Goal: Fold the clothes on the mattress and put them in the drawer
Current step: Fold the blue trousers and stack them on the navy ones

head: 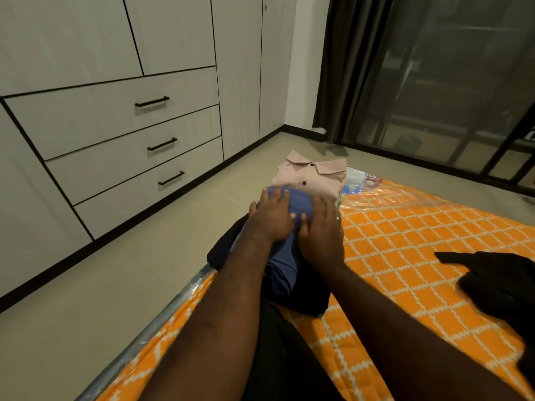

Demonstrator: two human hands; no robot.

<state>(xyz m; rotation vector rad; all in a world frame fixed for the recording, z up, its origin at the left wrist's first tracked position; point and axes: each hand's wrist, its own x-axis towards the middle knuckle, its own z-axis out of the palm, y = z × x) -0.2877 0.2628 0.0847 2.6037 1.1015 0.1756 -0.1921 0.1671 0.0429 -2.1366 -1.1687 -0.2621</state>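
Both forearms reach over the mattress point(405, 241). Left hand point(272, 215) and right hand point(321, 230) press flat, grip open, on a part-folded blue garment point(299, 202) beside the folded pink shirt point(312, 178). Black clothes point(498, 282) wait unfolded, and the drawers point(115, 125) are closed.

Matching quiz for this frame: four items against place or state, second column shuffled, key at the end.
Items
1. pink shirt
2. blue garment
3. black garment
4. drawers

Place or state
A. closed, in the wall unit at left
B. pressed under left hand and right hand
C. folded, at the far corner of the mattress
D. lying loose on the mattress at right

Pairs: 1-C, 2-B, 3-D, 4-A
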